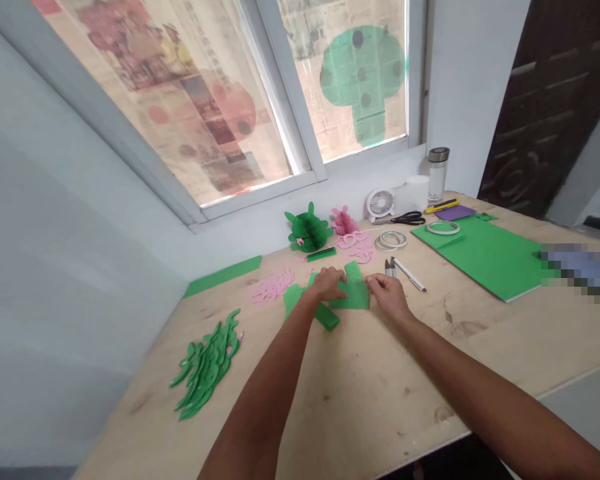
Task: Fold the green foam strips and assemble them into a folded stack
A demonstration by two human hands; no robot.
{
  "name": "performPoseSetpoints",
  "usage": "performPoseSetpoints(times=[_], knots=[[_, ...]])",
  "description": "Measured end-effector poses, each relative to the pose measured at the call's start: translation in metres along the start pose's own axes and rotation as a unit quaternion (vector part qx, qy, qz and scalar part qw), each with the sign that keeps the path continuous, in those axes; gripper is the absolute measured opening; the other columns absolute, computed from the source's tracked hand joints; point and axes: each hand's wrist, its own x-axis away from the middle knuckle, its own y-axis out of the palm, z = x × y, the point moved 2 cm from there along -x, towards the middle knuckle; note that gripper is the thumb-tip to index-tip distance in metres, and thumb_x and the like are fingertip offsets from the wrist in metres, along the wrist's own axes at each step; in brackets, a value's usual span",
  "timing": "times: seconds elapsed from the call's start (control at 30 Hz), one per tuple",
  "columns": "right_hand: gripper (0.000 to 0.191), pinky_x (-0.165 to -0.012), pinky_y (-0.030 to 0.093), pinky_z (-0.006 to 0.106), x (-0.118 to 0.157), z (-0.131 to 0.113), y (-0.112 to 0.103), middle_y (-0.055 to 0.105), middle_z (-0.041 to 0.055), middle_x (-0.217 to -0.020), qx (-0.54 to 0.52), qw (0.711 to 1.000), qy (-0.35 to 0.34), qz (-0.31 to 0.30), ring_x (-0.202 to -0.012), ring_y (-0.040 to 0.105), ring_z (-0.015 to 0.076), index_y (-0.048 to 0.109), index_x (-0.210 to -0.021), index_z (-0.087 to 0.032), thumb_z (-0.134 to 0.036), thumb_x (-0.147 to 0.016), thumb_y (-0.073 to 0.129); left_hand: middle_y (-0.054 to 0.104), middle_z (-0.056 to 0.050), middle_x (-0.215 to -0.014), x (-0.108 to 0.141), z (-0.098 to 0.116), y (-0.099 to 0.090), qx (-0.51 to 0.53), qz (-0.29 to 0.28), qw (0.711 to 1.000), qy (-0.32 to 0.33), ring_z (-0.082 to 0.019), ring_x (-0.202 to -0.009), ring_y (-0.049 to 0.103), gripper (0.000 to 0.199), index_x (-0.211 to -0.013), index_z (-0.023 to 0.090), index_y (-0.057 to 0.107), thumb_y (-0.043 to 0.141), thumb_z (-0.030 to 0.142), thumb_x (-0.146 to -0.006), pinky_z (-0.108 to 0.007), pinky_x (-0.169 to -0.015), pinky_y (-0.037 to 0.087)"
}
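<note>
A piece of green paper (356, 298) lies on the wooden table between my two hands. My left hand (327, 285) rests over its left part, thumb and fingers apart and bent down towards it. At the paper's right edge, the thumb and fingertips of my right hand (387, 293) are pinched together on it. Beside my left hand are another light green piece (292, 299) and a darker folded green strip (329, 317). Just right of the paper lie a small pair of snips (391, 268) and a white pen (409, 275).
Green cut strips (210, 367) are heaped at left, pink cutouts (273, 287) behind them. Green and pink honeycomb paper animals (309, 230) stand at the back. A fan (381, 203), black scissors (407, 219), tape rolls (391, 241), a yellow cutter (442, 206) and green sheets (495, 260) occupy the right.
</note>
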Motion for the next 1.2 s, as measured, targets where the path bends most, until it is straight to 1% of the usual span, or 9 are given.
performPoseSetpoints(times=[0.27,0.47,0.5,0.57,0.67,0.83,0.97,1.03,1.2], knots=[[0.028,-0.062,0.043,0.029,-0.001,0.003,0.000,0.063,0.0031,-0.063,-0.008,1.000,-0.004,0.010,-0.062,0.057,0.0185,0.068,-0.071,-0.017,-0.039,-0.074,0.050,0.059,-0.001,-0.074,0.010,0.005,-0.006,0.094,0.053,0.994,-0.003,-0.021,-0.084,0.053,0.012,-0.064,0.020,0.056,0.066,0.018,-0.058,-0.030,-0.074,0.039],[0.040,-0.072,0.044,0.032,0.000,-0.004,-0.004,0.062,0.0100,-0.100,-0.024,0.996,-0.018,0.080,-0.083,0.056,0.0207,0.060,-0.104,-0.016,-0.042,-0.075,0.052,0.051,0.004,-0.059,0.039,0.011,-0.017,0.216,0.143,0.966,-0.009,-0.011,-0.058,0.049,0.009,-0.064,0.019,0.048,0.056,0.019,-0.069,-0.022,-0.056,0.035],[0.044,-0.071,0.044,0.032,0.000,-0.005,-0.004,0.060,0.0108,-0.104,-0.036,0.995,-0.017,0.092,-0.084,0.055,0.0206,0.058,-0.109,-0.017,-0.043,-0.074,0.054,0.046,0.006,-0.055,0.046,0.012,-0.016,0.247,0.166,0.954,-0.019,-0.009,-0.052,0.045,0.011,-0.065,0.019,0.046,0.055,0.022,-0.071,-0.020,-0.052,0.033],[0.049,-0.069,0.044,0.031,0.001,-0.009,-0.004,0.059,0.0103,-0.104,-0.077,0.993,-0.010,0.093,-0.082,0.055,0.0194,0.055,-0.113,-0.018,-0.044,-0.071,0.058,0.039,0.009,-0.048,0.061,0.014,-0.011,0.444,0.236,0.862,-0.061,-0.006,-0.044,0.036,0.021,-0.064,0.018,0.045,0.064,0.028,-0.065,-0.018,-0.046,0.026],[0.046,-0.060,0.042,0.027,0.006,-0.012,0.003,0.061,0.0037,-0.084,-0.161,0.987,0.014,0.010,-0.070,0.054,0.0158,0.057,-0.107,-0.019,-0.044,-0.068,0.063,0.040,0.010,-0.046,0.079,0.020,0.003,0.601,0.233,0.758,-0.099,-0.005,-0.042,0.035,0.032,-0.066,0.018,0.046,0.073,0.032,-0.058,-0.017,-0.043,0.024],[0.033,-0.045,0.028,0.024,0.015,-0.010,0.014,0.047,-0.0041,-0.045,-0.193,0.972,0.061,-0.116,-0.044,0.038,0.0092,0.055,-0.052,-0.017,-0.044,-0.062,0.069,0.049,0.007,-0.051,0.096,0.029,0.014,0.678,0.220,0.689,-0.129,-0.004,-0.042,0.042,0.036,-0.071,0.017,0.050,0.078,0.031,-0.053,-0.015,-0.040,0.030],[0.035,-0.046,0.029,0.024,0.015,-0.006,0.014,0.047,-0.0033,-0.044,-0.201,0.972,0.075,-0.093,-0.044,0.039,0.0100,0.055,-0.051,-0.017,-0.047,-0.063,0.069,0.058,0.002,-0.064,0.101,0.040,0.021,0.739,0.242,0.612,-0.141,-0.010,-0.051,0.056,0.046,-0.088,0.017,0.053,0.077,0.036,-0.054,-0.022,-0.049,0.047],[0.034,-0.048,0.032,0.025,0.015,-0.005,0.014,0.050,-0.0021,-0.047,-0.221,0.968,0.093,-0.077,-0.047,0.042,0.0112,0.057,-0.055,-0.017,-0.048,-0.063,0.068,0.062,0.000,-0.069,0.100,0.048,0.028,0.751,0.231,0.603,-0.140,-0.012,-0.054,0.059,0.053,-0.094,0.017,0.053,0.078,0.036,-0.052,-0.026,-0.053,0.050],[0.029,-0.051,0.034,0.026,0.016,-0.011,0.013,0.054,-0.0009,-0.052,-0.267,0.953,0.126,-0.072,-0.050,0.044,0.0118,0.061,-0.062,-0.016,-0.043,-0.059,0.073,0.064,-0.003,-0.062,0.098,0.059,0.036,0.723,0.221,0.641,-0.133,-0.016,-0.049,0.061,0.052,-0.095,0.014,0.053,0.076,0.037,-0.055,-0.025,-0.047,0.046]])
